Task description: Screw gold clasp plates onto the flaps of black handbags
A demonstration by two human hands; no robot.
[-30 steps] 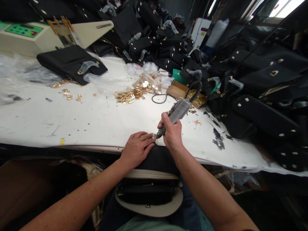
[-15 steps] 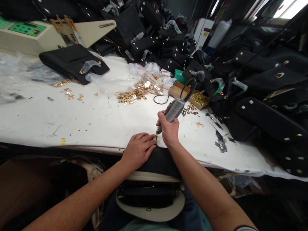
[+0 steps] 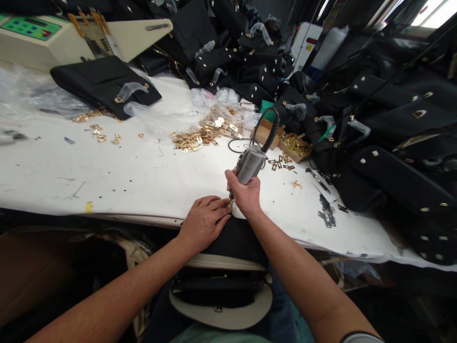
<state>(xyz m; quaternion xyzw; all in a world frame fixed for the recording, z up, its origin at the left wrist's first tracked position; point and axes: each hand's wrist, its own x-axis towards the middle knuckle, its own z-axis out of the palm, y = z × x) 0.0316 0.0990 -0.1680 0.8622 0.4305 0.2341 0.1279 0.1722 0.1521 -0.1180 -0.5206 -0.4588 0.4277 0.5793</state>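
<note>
White table [image 3: 171,178], right fingers [image 3: 254,185] clamping tool [image 3: 249,164], palm-down left fingers [image 3: 217,205] slightly apart on bag [image 3: 237,240]

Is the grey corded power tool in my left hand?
No, the right hand grips the grey power tool, while the left hand lies on the black bag.

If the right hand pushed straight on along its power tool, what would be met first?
Likely the small gold-toned fitting by the left hand, at the tip of the power tool; any gap is unclear.
</note>
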